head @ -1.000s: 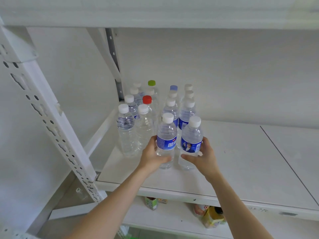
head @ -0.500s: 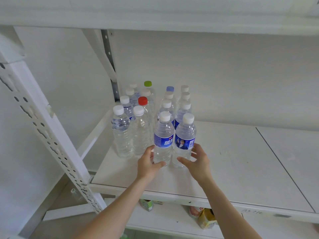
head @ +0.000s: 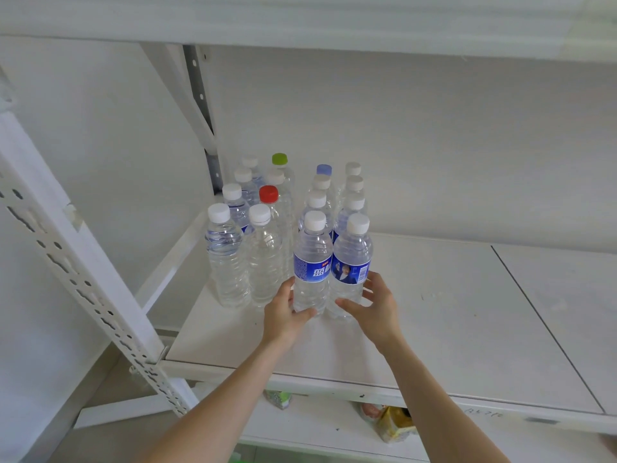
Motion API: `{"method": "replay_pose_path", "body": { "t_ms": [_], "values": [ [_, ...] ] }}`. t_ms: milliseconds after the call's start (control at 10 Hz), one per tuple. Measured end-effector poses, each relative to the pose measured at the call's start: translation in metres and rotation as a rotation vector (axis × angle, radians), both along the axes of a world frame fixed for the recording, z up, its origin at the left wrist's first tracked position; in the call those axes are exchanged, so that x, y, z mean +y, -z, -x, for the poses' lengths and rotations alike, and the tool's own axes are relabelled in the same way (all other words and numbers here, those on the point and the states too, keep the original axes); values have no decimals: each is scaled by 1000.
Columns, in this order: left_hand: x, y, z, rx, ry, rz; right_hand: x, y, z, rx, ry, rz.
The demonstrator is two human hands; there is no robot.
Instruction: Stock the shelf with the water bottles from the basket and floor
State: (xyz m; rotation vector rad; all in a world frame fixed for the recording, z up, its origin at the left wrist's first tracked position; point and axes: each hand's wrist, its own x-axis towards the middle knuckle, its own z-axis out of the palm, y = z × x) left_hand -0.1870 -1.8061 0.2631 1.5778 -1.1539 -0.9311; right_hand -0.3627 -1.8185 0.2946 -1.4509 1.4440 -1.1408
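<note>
Two clear water bottles with blue labels and white caps stand side by side on the white shelf [head: 450, 315], at the front of two rows of like bottles. My left hand [head: 285, 314] grips the base of the left bottle [head: 312, 259], thumb across its front. My right hand [head: 375, 307] holds the lower part of the right bottle [head: 353, 259], thumb in front and fingers behind. To the left stand two more rows of water bottles [head: 227, 259], among them one with a red cap [head: 268, 194] and one with a green cap [head: 279, 158].
A perforated white upright [head: 83, 282] slants down the left side, and the upper shelf [head: 300, 25] hangs overhead. The shelf board runs right past a seam [head: 547, 325]. On the lower shelf lie a yellow packet [head: 395, 426] and a green carton [head: 278, 397].
Both hands have pushed the two blue-label bottles back against their rows and slid down toward the bottles' bases. The view has shifted slightly.
</note>
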Motion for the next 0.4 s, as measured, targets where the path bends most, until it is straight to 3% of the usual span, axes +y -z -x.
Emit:
{"method": "replay_pose_path", "body": {
  "t_ms": [200, 300, 400],
  "values": [
    [4, -4, 0, -10, 21, 14, 2, 0, 0, -3, -3, 10],
    [6, 0, -5, -101, 60, 17, 2, 3, 0, 54, -5, 45],
    [17, -6, -11, -327, 86, 51, 9, 6, 3, 211, 42, 117]
  ]
}}
